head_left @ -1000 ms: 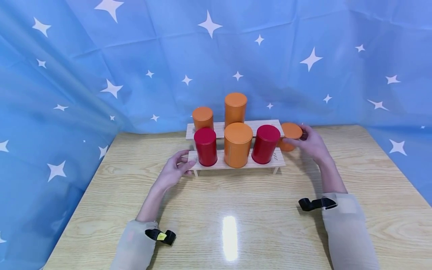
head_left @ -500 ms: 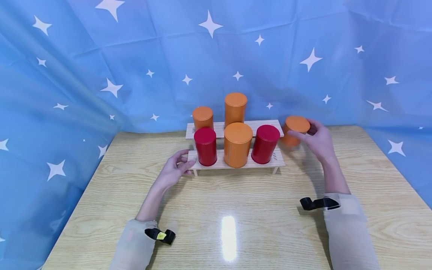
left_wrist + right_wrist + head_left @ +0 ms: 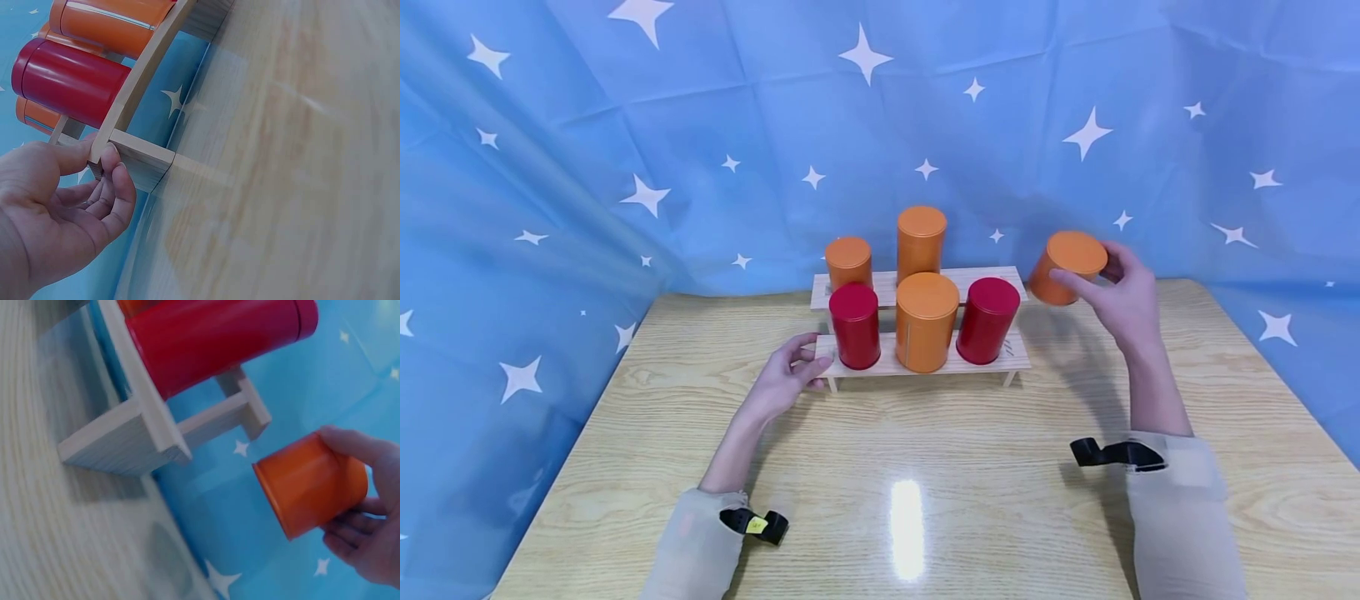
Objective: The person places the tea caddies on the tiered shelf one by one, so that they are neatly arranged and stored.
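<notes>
My right hand (image 3: pixel 1123 292) grips a short orange canister (image 3: pixel 1067 267) by its side, up in the air to the right of a two-step wooden shelf (image 3: pixel 891 367). In the right wrist view the canister (image 3: pixel 312 485) is tilted and well off the table. My left hand (image 3: pixel 784 377) pinches the left end of the shelf's lower step; the left wrist view shows thumb and fingers at that board's corner (image 3: pixel 99 153). On the lower step stand a red canister (image 3: pixel 856 329), a large orange canister (image 3: pixel 927 325) and another red canister (image 3: pixel 988 323).
A small orange canister (image 3: pixel 849 260) and a taller orange canister (image 3: pixel 921 237) stand on the upper step, left and middle. Behind the wooden table (image 3: pixel 820 483) hangs a blue curtain (image 3: pixel 880 133) with white stars.
My right hand has lifted the orange canister from beside the shelf's right end, upward and to the right, tilting it. My left hand has stayed on the shelf.
</notes>
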### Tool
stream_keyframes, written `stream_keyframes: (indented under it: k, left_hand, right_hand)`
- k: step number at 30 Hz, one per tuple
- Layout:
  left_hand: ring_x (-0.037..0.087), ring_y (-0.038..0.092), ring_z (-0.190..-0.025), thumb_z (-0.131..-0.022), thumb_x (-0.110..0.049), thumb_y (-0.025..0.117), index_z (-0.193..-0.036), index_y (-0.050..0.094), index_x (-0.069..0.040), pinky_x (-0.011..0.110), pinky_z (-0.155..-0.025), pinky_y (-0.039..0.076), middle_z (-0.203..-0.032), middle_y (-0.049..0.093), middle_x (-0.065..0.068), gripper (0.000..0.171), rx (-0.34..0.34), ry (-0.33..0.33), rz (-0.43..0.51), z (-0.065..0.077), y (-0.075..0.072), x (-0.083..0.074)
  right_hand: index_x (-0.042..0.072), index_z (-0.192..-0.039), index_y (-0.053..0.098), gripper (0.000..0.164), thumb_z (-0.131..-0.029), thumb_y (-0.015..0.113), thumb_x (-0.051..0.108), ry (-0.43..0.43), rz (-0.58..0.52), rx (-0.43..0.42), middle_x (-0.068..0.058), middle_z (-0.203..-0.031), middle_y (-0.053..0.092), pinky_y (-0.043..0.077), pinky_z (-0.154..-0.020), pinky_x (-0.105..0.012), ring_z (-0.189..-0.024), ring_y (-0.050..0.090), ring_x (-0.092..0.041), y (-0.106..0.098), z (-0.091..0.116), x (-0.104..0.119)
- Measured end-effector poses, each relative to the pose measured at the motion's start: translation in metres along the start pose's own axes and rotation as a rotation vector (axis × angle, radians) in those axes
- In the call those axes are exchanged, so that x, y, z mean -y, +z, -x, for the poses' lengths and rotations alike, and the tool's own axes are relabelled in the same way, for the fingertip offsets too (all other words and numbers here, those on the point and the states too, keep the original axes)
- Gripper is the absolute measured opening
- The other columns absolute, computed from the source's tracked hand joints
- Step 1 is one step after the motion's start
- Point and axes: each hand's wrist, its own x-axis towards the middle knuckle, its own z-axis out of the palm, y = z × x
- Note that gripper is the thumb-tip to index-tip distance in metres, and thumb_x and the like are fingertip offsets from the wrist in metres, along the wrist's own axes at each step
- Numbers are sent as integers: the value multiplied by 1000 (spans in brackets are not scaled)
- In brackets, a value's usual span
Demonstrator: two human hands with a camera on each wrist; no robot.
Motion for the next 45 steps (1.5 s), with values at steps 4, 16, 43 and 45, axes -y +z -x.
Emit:
stream_keyframes:
  k: [4,16,43,45]
  left_hand:
    - [23,67,-78,-100,-14,66,-151,35,3,28,-79,61,-112,54,20,62,0,-3,-2,0,0,0]
    - [21,66,-77,-100,-15,66,-152,34,2,29,-79,60,-115,54,21,63,-1,-9,-13,-1,-1,-1]
    - [23,67,-78,-100,-14,66,-152,35,3,27,-79,60,-113,54,21,63,-4,-8,-10,-2,-2,2]
    - [23,67,-78,-100,-14,66,-152,35,3,27,-79,60,-113,54,21,63,-6,-13,-6,-2,-1,2]
  right_hand:
    - [11,-143,55,67,-84,84,29,-25,-3,-24,8,-121,58,45,-89,-21,-110,54,-11,1,3,11]
    - [13,-142,58,65,-85,84,27,-93,-33,-1,0,-123,62,45,-89,-23,-108,57,-12,16,8,28]
    - [16,-146,54,69,-87,80,40,-60,-58,163,-5,-131,61,49,-89,-27,-116,54,-19,48,8,50]
    - [17,-146,53,69,-87,80,41,-58,-60,172,-4,-132,60,49,-89,-28,-117,54,-19,50,7,51]
